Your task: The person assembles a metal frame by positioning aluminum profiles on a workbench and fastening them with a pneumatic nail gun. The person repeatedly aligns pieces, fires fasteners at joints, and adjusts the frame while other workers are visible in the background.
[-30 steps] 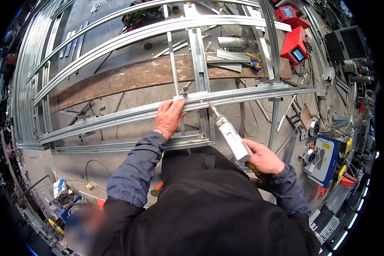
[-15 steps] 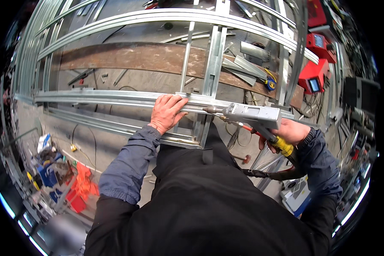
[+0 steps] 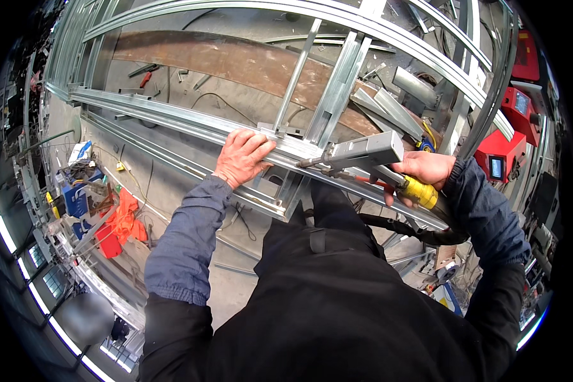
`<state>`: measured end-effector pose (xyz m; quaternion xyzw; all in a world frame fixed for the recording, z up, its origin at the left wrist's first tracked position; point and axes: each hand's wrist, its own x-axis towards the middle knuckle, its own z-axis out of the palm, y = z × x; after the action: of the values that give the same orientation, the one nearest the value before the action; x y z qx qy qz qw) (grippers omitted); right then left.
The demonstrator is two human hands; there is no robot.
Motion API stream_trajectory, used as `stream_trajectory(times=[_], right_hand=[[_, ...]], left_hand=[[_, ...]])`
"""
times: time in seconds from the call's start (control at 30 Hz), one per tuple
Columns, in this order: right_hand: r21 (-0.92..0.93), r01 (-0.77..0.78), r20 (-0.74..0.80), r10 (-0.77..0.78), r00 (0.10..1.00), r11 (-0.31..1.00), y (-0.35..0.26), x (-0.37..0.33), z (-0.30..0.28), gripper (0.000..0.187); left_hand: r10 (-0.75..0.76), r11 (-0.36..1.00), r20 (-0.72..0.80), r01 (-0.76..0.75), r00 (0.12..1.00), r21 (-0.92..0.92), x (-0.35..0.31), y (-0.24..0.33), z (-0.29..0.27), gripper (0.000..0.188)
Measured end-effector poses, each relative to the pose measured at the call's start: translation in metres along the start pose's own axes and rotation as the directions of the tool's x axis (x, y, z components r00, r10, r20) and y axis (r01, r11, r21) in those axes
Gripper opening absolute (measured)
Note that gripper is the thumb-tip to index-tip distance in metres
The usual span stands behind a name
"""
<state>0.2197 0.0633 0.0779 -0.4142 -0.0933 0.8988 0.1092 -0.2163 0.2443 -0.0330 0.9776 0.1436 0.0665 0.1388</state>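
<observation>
My left hand (image 3: 245,156) grips the near rail (image 3: 178,121) of a galvanised steel frame, its fingers over the top and the thumb toward the near side. My right hand (image 3: 420,175) holds a grey welding gun (image 3: 366,151) by its grip, just above a yellow collar (image 3: 420,193). The gun points left, and its narrow nozzle (image 3: 307,163) is at the rail by the joint with a crosspiece (image 3: 339,92), right of my left hand. Whether the nozzle touches the metal I cannot tell. A dark cable (image 3: 407,228) trails from the gun below the rail.
Beyond the rail lies a rusty brown plate (image 3: 223,60). Metal offcuts (image 3: 388,109) and a tape measure (image 3: 426,145) sit right of the crosspiece. Red machines with screens (image 3: 500,156) stand at the far right. Orange cloth (image 3: 127,216) and tools clutter the left floor.
The view has turned, so the frame slants more down to the right. The gun's nozzle has come closer to my left hand and the rail. Both hands keep their hold.
</observation>
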Motion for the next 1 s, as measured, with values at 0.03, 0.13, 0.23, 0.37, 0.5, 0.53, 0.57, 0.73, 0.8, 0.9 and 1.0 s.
stream_trajectory(times=[0.03, 0.13, 0.23, 0.37, 0.5, 0.53, 0.57, 0.73, 0.8, 0.9, 1.0], right_hand=[[0.007, -0.01, 0.016, 0.01, 1.0, 1.0, 0.0, 0.002, -0.004, 0.049], [0.02, -0.035, 0.056, 0.034, 0.998, 0.999, 0.006, 0.011, -0.016, 0.05], [0.044, -0.058, 0.069, 0.055, 0.996, 0.997, 0.002, 0.012, -0.017, 0.05], [0.034, -0.09, 0.081, 0.087, 0.993, 0.995, 0.0, 0.013, -0.021, 0.051], [0.01, -0.079, 0.11, 0.077, 0.991, 0.997, 0.002, 0.017, -0.029, 0.051], [0.015, -0.084, 0.113, 0.082, 0.99, 0.996, 0.002, 0.017, -0.031, 0.05], [0.02, -0.089, 0.115, 0.087, 0.99, 0.996, 0.003, 0.017, -0.032, 0.05], [-0.017, -0.104, 0.107, 0.105, 0.989, 0.994, 0.001, 0.017, -0.03, 0.049], [-0.019, -0.112, 0.104, 0.114, 0.988, 0.993, 0.0, 0.016, -0.03, 0.048], [-0.012, -0.11, 0.119, 0.11, 0.987, 0.994, 0.001, 0.017, -0.032, 0.048], [-0.02, -0.097, 0.118, 0.099, 0.988, 0.995, -0.001, 0.014, -0.03, 0.047]], left_hand=[[-0.003, 1.0, 0.007, 0.003, 1.0, 0.0, 0.0, 0.0, 0.0, 0.068], [-0.008, 1.0, 0.024, 0.008, 1.0, -0.001, 0.001, 0.0, 0.0, 0.069], [-0.011, 1.0, 0.028, 0.011, 1.0, 0.0, 0.001, 0.001, 0.0, 0.07], [-0.013, 1.0, 0.024, 0.013, 1.0, 0.005, 0.001, 0.0, 0.0, 0.071], [-0.014, 1.0, 0.029, 0.014, 0.999, 0.008, 0.002, 0.0, -0.001, 0.071], [-0.01, 1.0, 0.023, 0.01, 1.0, 0.013, 0.001, -0.001, 0.001, 0.071], [-0.006, 1.0, 0.018, 0.006, 1.0, 0.017, 0.0, -0.001, 0.002, 0.07], [-0.006, 1.0, 0.027, 0.006, 1.0, 0.019, 0.0, -0.001, 0.002, 0.069], [-0.005, 1.0, 0.035, 0.004, 0.999, 0.024, 0.001, -0.001, 0.001, 0.069], [-0.003, 1.0, 0.036, 0.002, 0.999, 0.024, 0.001, -0.002, 0.002, 0.068], [-0.021, 1.0, 0.052, 0.02, 0.998, 0.024, 0.0, -0.002, 0.001, 0.071]])
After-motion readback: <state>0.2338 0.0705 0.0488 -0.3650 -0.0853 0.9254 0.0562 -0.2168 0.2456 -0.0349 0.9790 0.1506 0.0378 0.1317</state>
